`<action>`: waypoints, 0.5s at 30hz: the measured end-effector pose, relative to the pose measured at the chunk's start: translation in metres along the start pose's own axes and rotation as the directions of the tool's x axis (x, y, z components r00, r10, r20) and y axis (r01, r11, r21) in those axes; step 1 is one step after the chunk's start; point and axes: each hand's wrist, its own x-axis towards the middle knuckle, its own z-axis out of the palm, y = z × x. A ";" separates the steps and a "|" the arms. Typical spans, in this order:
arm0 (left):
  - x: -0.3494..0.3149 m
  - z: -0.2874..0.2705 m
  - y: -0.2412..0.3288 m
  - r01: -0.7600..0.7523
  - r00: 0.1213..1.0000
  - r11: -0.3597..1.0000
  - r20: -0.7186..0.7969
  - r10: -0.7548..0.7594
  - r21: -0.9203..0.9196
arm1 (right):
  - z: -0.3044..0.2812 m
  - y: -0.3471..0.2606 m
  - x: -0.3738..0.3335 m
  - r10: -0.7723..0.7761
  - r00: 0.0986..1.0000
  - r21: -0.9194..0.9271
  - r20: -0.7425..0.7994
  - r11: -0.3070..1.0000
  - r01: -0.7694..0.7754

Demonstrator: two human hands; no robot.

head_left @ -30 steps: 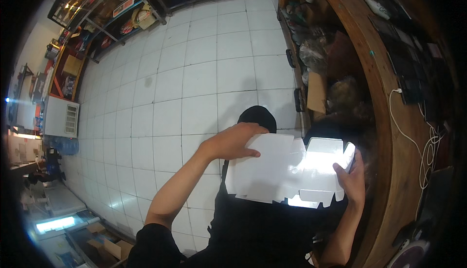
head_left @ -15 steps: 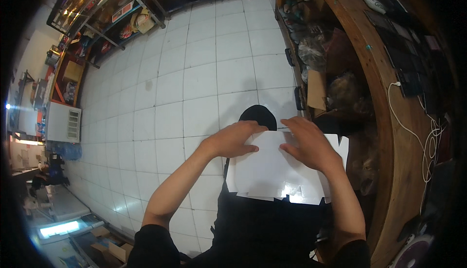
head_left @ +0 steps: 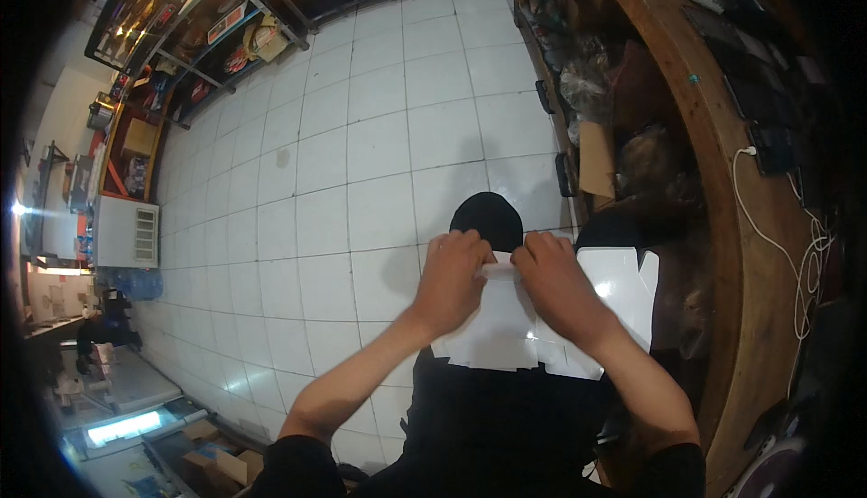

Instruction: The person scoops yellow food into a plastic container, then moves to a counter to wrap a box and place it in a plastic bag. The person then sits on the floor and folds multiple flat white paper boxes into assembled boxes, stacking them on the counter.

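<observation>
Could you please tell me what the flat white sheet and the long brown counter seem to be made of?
Flat white sheet: probably thin, glossy cardboard, given its cut flaps and bright highlights. Long brown counter: apparently satin-finished wood, from its streaked surface, though veneer is possible.

Fisheye view from the head, facing down, left hand and right hand near, tiled floor beyond

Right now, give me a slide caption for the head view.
Bare left hand and bare right hand hold the top edge of a glossy white flapped cardboard sheet.
</observation>
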 end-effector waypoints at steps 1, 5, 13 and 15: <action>-0.009 0.013 0.000 -0.013 0.999 0.999 -0.044 0.015 0.048 | 0.004 -0.005 -0.006 -0.031 0.999 0.008 -0.029 0.999 0.032; -0.046 0.053 0.002 -0.164 0.951 0.957 -0.221 0.218 0.239 | 0.035 -0.005 -0.034 -0.185 0.964 -0.017 -0.189 0.983 0.185; -0.047 0.045 -0.005 -0.276 0.905 0.932 -0.263 0.335 0.236 | 0.036 -0.004 -0.038 -0.174 0.952 -0.017 -0.251 0.984 0.175; -0.042 0.036 -0.018 -0.275 0.950 0.930 -0.078 0.301 0.243 | 0.031 -0.005 -0.038 -0.165 0.955 0.026 -0.245 0.984 0.177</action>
